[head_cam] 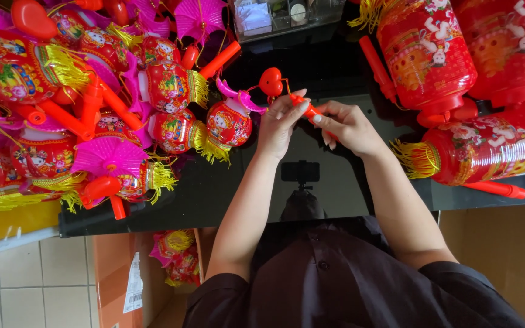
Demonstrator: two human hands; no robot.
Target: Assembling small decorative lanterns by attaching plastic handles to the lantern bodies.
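Nearest the camera: dark shirt (335, 285) of the person, forearms reaching up over the edge of a glossy black table (214, 194). Below the table edge at left, a cardboard box (147, 273) holding more small lanterns.

Left hand (279, 124): fingers curled, tips pinching the near end of a thin orange-red handle stick (311, 111). Right hand (349, 126): fingers wrapped round the same stick, thumb pressed on top (most of the stick's length hidden inside this hand). Both hands sit just above the table centre, close together, almost touching.

From the stick's tip, a red heart-shaped piece (270, 81) stands just beyond the left fingertips. A thin cord runs from it to a small red lantern (229, 123) with a pink top and yellow fringe, lying on the table just left of the left hand.

Further left: a heap of small lanterns (92, 97), red with pink fans, yellow tassels, orange sticks. Right side: three large red lanterns (487, 149), lying on their sides. Far edge: clear plastic organiser (274, 15).
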